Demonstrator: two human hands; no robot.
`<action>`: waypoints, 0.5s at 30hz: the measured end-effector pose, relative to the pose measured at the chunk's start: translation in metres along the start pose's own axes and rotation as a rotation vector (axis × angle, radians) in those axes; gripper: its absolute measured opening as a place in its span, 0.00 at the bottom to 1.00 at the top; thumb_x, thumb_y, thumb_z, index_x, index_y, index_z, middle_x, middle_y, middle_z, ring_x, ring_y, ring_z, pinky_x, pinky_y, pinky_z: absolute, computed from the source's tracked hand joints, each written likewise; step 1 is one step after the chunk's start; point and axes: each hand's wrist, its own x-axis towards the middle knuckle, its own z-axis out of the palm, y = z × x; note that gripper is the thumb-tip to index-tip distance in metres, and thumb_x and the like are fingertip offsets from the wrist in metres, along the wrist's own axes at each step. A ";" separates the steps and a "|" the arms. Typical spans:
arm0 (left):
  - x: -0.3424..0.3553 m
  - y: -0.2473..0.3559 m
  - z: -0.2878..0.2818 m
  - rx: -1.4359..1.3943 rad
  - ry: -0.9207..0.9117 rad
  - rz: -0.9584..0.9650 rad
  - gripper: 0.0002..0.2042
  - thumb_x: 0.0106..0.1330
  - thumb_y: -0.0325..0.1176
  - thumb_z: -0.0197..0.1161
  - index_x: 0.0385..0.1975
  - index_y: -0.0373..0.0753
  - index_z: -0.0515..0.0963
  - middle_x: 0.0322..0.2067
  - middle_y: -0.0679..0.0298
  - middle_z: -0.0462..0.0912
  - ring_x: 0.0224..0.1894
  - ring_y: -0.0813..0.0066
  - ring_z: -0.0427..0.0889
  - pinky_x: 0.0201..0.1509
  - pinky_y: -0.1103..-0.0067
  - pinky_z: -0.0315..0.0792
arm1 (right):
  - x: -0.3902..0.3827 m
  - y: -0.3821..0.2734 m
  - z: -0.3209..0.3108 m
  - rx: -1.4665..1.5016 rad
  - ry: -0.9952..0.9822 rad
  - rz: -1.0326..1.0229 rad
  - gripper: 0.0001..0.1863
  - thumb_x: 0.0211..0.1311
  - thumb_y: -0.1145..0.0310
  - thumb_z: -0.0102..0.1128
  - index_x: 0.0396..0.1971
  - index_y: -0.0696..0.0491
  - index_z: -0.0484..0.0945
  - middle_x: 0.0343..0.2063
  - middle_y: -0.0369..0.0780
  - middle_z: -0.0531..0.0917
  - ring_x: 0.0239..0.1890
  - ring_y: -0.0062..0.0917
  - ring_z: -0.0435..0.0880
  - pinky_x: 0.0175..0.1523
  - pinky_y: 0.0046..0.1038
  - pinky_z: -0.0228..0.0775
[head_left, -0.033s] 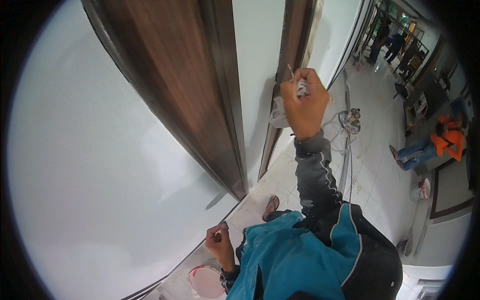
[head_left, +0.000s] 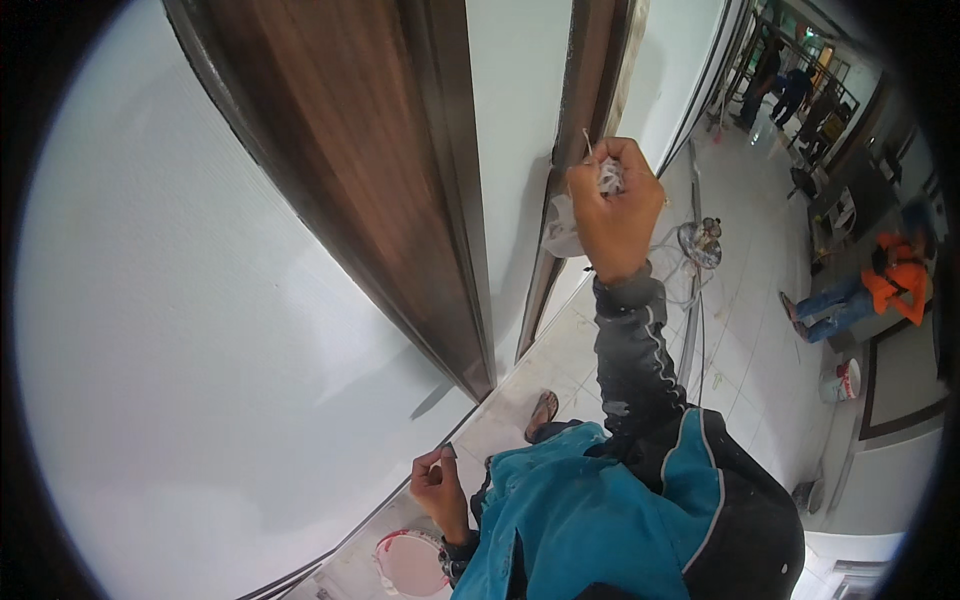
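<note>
overhead | right hand (head_left: 612, 205) fisted around crumpled white rag (head_left: 608, 178) at dark brown wooden door frame (head_left: 585, 90) | left hand (head_left: 437, 487) pinching small dark scraper (head_left: 449, 451) | judgement: short, firm wipes along edge work best

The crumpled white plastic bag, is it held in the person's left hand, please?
No, the crumpled white plastic bag is gripped in the raised right hand; the left hand pinches something small.

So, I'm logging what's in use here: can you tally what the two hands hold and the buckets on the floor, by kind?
Crumpled whitish wad with a thin stick, in the right hand: 1
Small dark flat piece, in the left hand: 1
Buckets: 2 (pinkish one, white one)
Total: 4
</note>
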 end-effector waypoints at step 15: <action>0.003 -0.002 0.010 0.005 -0.084 -0.016 0.05 0.66 0.28 0.66 0.31 0.35 0.78 0.12 0.79 0.67 0.16 0.94 0.55 0.20 0.85 0.44 | -0.021 0.025 -0.035 -0.065 -0.583 0.045 0.07 0.53 0.70 0.64 0.32 0.55 0.81 0.23 0.43 0.83 0.22 0.38 0.80 0.31 0.30 0.72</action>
